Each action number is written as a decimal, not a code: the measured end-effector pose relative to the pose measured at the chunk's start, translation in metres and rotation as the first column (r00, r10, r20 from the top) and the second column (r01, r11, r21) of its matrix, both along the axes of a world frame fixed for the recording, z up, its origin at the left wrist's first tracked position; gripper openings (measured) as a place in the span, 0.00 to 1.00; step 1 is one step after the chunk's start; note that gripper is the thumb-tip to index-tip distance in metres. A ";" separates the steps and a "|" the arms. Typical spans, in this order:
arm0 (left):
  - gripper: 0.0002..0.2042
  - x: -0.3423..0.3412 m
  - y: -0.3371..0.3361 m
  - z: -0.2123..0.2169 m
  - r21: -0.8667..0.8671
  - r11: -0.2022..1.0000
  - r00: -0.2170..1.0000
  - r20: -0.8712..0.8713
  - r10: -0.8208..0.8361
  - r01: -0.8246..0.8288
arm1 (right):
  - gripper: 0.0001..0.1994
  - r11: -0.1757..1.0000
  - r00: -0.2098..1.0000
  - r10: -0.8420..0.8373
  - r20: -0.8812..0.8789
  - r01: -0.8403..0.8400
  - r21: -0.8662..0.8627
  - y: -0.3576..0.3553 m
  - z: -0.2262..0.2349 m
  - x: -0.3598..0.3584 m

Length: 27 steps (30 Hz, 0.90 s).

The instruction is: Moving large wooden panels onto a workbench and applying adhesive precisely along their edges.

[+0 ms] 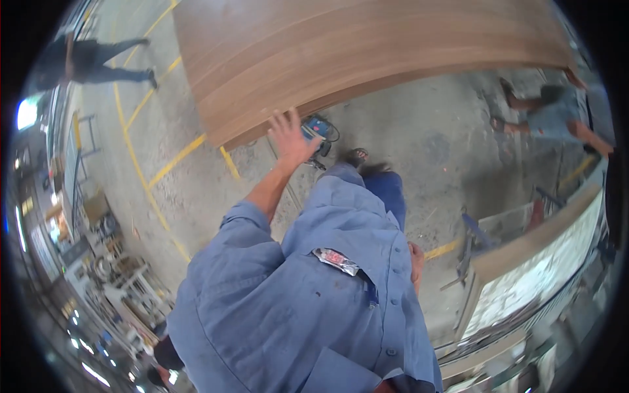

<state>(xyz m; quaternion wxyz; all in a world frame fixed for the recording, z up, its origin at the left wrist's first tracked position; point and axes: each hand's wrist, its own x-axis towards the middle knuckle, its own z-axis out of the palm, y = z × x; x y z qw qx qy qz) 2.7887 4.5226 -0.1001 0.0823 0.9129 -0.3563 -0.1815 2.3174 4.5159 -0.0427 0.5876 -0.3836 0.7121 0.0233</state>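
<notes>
My left hand (pixel 291 139) reaches forward with its fingers spread, at the near edge of a large brown wooden panel (pixel 367 46). Its fingertips overlap the panel's edge; whether they press on it I cannot tell. Past that hand, low down by the panel, is a blue power tool (pixel 318 126) with a dark cord, partly covered by the hand. My right hand (pixel 415 262) hangs beside my body, mostly hidden behind my blue shirt, so its fingers do not show clearly.
A person (pixel 98 59) walks at the far left. Another person (pixel 557 118) stands at the panel's right end. Yellow lines (pixel 137 157) mark the concrete floor. A wood-framed piece (pixel 537 262) stands at the right. Machinery and clutter (pixel 121 275) fill the lower left.
</notes>
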 end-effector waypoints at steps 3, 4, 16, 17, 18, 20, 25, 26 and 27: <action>0.53 -0.031 -0.054 0.001 -0.002 0.999 0.998 0.015 0.055 -0.055 | 0.14 0.966 0.984 0.176 -0.029 -0.178 -0.189 -0.053 -0.021 -0.025; 0.53 -0.041 -0.074 0.001 -0.054 0.998 0.999 0.007 0.043 -0.042 | 0.14 0.952 0.966 0.249 0.070 -0.231 -0.201 -0.074 -0.028 -0.032; 0.51 -0.013 -0.061 0.012 0.050 0.906 0.907 0.009 0.420 -0.420 | 0.09 0.987 0.986 0.156 0.067 -0.158 0.025 -0.319 -0.031 -0.039; 0.52 0.000 -0.043 0.010 0.114 0.875 0.883 0.063 0.465 -0.470 | 0.09 0.984 0.982 0.177 0.071 -0.174 -0.040 -0.322 -0.032 -0.033; 0.53 0.015 -0.023 0.009 0.093 0.865 0.870 0.064 0.488 -0.492 | 0.09 0.986 0.984 0.165 0.071 -0.166 0.014 -0.318 -0.032 -0.026; 0.55 0.045 0.014 0.013 0.144 0.833 0.845 0.066 0.531 -0.534 | 0.09 0.981 0.980 0.192 0.044 -0.191 -0.033 -0.313 -0.029 -0.002; 0.54 0.103 0.095 0.027 0.243 0.648 0.688 0.150 0.710 -0.722 | 0.08 0.900 0.898 0.435 0.063 -0.435 -0.014 -0.282 0.007 0.065; 0.54 0.109 0.101 0.023 0.199 0.688 0.716 0.166 0.679 -0.698 | 0.09 0.851 0.851 0.524 0.002 -0.524 -0.002 -0.283 0.014 0.072; 0.53 0.111 0.107 0.017 0.127 0.704 0.715 0.154 0.682 -0.699 | 0.09 0.800 0.801 0.597 -0.037 -0.598 -0.049 -0.281 0.018 0.075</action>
